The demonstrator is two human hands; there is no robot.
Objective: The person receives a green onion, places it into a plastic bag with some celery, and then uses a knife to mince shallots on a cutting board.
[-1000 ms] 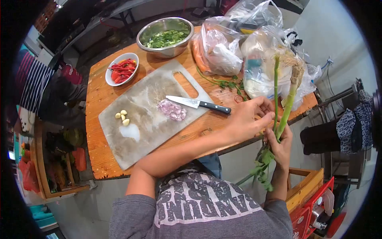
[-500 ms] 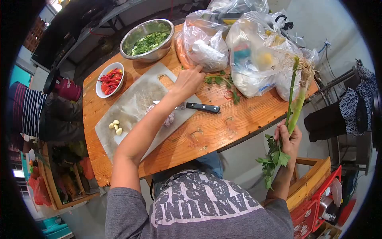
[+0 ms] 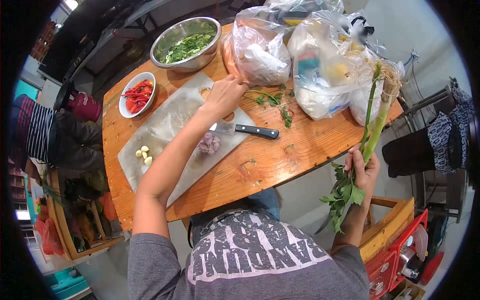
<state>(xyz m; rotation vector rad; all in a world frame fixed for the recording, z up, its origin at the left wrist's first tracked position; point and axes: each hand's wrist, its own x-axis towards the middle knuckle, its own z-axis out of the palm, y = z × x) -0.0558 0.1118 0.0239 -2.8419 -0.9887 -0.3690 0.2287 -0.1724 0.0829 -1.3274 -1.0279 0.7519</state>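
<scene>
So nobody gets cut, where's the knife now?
In the head view, the knife lies across the right edge of the cutting board, beside the purple pieces, handle partly over the table.

the tabletop is glossy wood; the bowl of greens is shiny metal. the bags are thin clear plastic, crinkled and glossy. the cutting board looks matt and scuffed, the shirt matt cloth.

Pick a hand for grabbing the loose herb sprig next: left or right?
Left, I'd say. The left hand is right by the sprig's stem end, though I can't tell if its fingers are closed on anything. The right hand is farther off and holds leafy stalks.
</scene>
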